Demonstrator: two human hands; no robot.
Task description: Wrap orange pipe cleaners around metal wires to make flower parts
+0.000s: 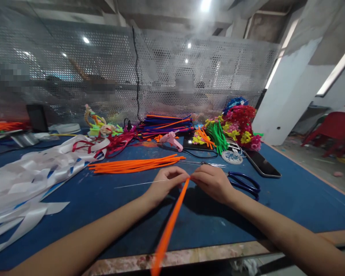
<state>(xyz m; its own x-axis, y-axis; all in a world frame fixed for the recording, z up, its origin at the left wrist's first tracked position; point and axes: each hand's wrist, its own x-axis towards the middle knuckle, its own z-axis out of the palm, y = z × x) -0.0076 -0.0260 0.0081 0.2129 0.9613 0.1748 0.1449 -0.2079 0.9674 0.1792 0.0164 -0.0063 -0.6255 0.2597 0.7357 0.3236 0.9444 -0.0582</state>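
My left hand [168, 183] and my right hand [212, 182] meet at the middle of the table, fingertips pinched together. Between them they grip the upper end of an orange pipe cleaner [172, 220], whose other end hangs toward me past the table's front edge, blurred. A thin wire [138, 184] sticks out leftward from my left hand. Just beyond lies a bundle of orange pipe cleaners [132, 165]. Dark blue-handled scissors [244, 182] rest beside my right hand, partly hidden by it. Several thin wires [202, 164] lie behind my hands.
White ribbons [37, 172] spread over the left side. Farther back are a pink glue gun [171, 141], purple and orange pipe cleaners [166, 124], green pipe cleaners [218, 136] and red fuzzy flowers [244, 119]. A phone [263, 163] lies at right. A perforated metal screen [166, 73] stands behind.
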